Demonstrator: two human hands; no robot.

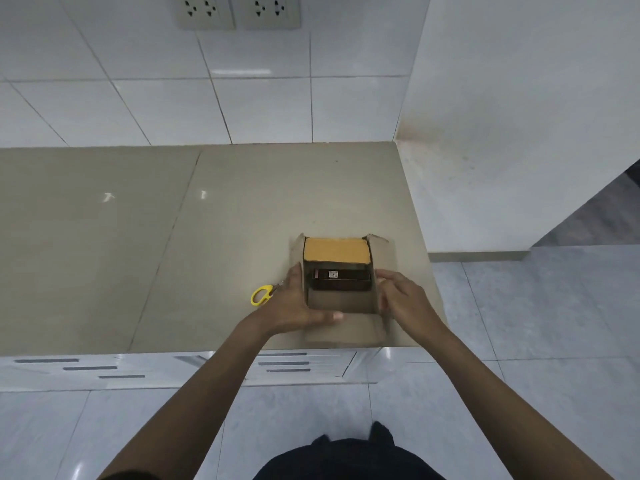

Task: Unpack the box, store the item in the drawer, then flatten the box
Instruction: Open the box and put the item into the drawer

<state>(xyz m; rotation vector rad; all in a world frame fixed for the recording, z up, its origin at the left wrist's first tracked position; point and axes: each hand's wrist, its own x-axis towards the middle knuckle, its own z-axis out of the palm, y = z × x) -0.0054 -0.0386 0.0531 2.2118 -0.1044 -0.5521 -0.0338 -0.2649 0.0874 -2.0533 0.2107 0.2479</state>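
Two bare arms, long and thin, with no sleeves showing up to the near edge of the picture. No rings, no watch, no gloves on the left hand [291,303] or the right hand [403,296]. Short nails on the fingers. Dark clothing [346,459] at the near edge, black or very dark blue, soft and a bit rumpled.

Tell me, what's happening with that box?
A person's left hand and right hand hold the sides of an open brown cardboard box on the beige countertop. A dark rectangular item sits inside, not yet taken out. Yellow-handled scissors lie beside the left hand.
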